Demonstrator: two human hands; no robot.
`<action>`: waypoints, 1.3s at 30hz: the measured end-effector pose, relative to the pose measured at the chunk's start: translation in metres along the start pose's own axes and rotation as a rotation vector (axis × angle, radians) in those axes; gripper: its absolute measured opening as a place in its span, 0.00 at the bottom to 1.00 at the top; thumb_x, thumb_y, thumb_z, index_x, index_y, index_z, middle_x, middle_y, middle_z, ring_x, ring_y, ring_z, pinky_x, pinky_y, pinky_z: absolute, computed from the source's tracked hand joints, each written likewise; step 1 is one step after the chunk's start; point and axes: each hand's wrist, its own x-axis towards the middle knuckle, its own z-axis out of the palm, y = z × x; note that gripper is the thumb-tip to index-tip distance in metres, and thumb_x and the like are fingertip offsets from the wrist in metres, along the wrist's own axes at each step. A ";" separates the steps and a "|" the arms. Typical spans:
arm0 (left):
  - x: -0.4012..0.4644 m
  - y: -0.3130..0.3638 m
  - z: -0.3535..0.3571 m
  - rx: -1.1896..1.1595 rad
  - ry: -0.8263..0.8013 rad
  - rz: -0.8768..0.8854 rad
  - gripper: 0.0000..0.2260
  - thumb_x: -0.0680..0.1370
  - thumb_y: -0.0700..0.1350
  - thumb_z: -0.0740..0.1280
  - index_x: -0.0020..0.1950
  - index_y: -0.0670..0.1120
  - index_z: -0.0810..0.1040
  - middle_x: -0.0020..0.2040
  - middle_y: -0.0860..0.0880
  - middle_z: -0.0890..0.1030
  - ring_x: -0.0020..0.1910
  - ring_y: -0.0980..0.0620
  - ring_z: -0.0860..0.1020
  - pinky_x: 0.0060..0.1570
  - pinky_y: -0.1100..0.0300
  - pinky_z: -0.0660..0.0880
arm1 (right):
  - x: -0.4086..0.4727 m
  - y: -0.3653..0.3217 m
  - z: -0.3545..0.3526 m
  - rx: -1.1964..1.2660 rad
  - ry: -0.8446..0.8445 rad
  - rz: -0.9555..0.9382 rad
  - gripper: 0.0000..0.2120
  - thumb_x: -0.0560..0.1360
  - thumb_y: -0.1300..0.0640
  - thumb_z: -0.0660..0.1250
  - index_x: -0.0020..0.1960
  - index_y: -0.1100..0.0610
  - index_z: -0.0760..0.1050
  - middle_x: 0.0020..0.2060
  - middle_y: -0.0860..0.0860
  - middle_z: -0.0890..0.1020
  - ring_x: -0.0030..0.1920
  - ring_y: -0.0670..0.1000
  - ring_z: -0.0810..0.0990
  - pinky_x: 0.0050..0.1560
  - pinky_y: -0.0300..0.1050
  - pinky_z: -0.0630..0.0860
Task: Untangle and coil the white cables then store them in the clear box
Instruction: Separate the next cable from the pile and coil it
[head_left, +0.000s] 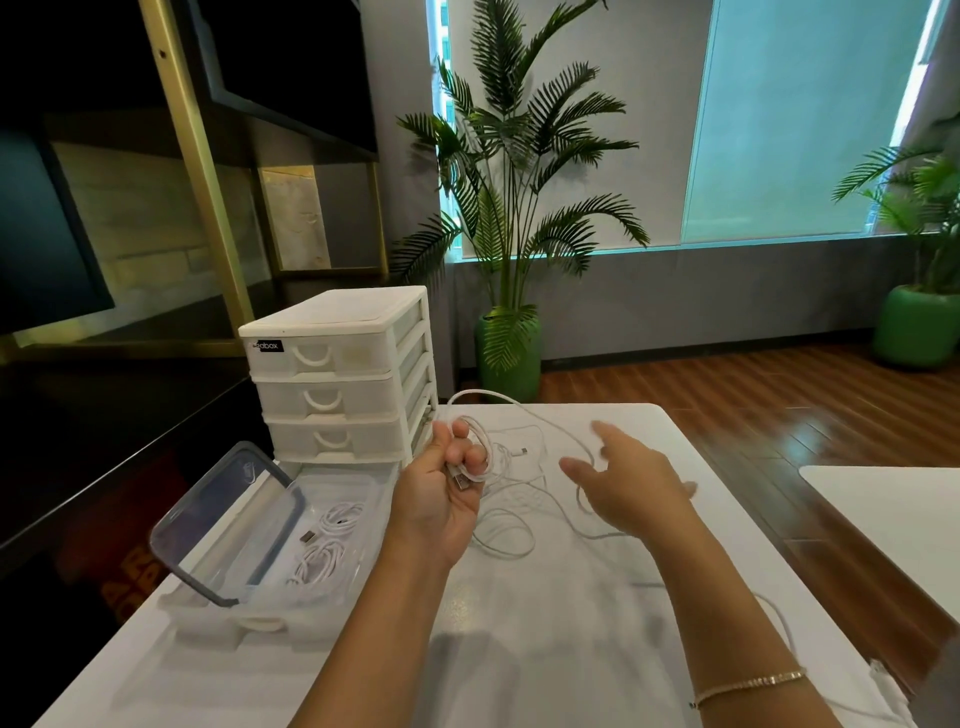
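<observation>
Two coiled white cables (332, 540) are lying in the clear plastic box (208, 608); left hand (447, 483) is gripping a part-wound thin white cable (519, 519); right hand (628, 478) is reaching, fingers spread.

On the worktop (571, 623), the drawer unit (337, 374) stands at the far left corner. Just before it sits the clear box (291, 545) with coiled cables (327, 545) inside, its lid (228, 525) propped at its left. Right of the drawer unit lie loose cables (519, 499).
</observation>
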 end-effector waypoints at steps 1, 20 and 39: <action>-0.001 -0.002 0.002 0.058 -0.009 -0.001 0.15 0.82 0.45 0.53 0.42 0.41 0.72 0.25 0.51 0.73 0.22 0.57 0.72 0.27 0.68 0.75 | -0.002 -0.003 -0.003 -0.066 0.019 0.010 0.32 0.76 0.45 0.62 0.75 0.48 0.52 0.70 0.52 0.68 0.71 0.58 0.64 0.70 0.67 0.49; -0.010 0.003 0.009 -0.224 -0.084 -0.104 0.14 0.82 0.45 0.53 0.50 0.39 0.74 0.31 0.48 0.78 0.24 0.56 0.74 0.28 0.66 0.77 | -0.011 -0.020 0.027 0.197 0.179 -0.539 0.13 0.78 0.50 0.61 0.60 0.50 0.78 0.52 0.49 0.84 0.50 0.50 0.80 0.52 0.48 0.78; -0.012 -0.026 -0.004 1.518 -0.156 0.260 0.14 0.82 0.50 0.52 0.45 0.48 0.74 0.36 0.57 0.75 0.36 0.58 0.74 0.34 0.75 0.69 | -0.010 -0.009 0.022 0.097 -0.092 -0.424 0.08 0.74 0.53 0.67 0.48 0.53 0.83 0.43 0.50 0.85 0.42 0.48 0.80 0.53 0.48 0.79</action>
